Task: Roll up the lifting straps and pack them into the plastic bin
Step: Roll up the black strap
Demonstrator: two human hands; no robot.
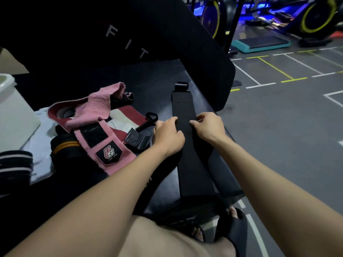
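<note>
A person seated at a black gym bench (163, 80) works on a long black strap (187, 138) laid flat along it, the strap's length running straight away from the body toward the bench's far end, where its loop (181, 86) lies. The near end hangs over the bench edge by the knees. The left hand (168, 135) presses on the strap's left edge with fingers curled over it; the right hand (208, 127) grips the right edge, fingertips on top. Both sit about midway along the strap, level with each other, neither clearly nearer the loop. Any roll would likely have to travel along that long axis, from one end toward the other. Left of the strap on the bench lies a heap of other gear, a pink strap (104, 130) uppermost. The white plastic bin (13, 112) stands beyond that heap, well apart from both hands, on the left hand's side.
</note>
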